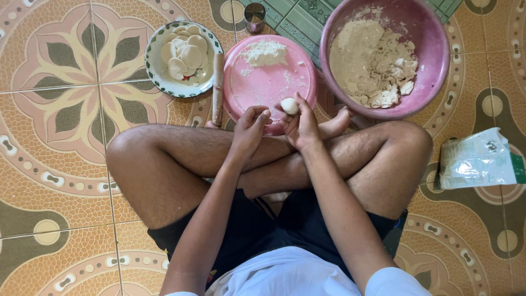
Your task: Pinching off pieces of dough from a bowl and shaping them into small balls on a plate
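Note:
I sit cross-legged on a patterned tile floor. My right hand [303, 123] pinches a small white dough ball [289, 106] at its fingertips, over the near rim of a pink plate [268, 82] dusted with flour. My left hand [250, 129] hovers just left of the ball, fingers curled and holding nothing. A wooden rolling pin [218, 87] lies along the plate's left edge. A large pink bowl [433, 49] to the right holds a lump of dough and loose flour.
A green-rimmed white plate [156, 74] at the upper left holds several flat dough rounds. A small metal cup [255, 16] stands behind the pink plate on a green mat. A white and green plastic bag [479, 159] lies by my right knee.

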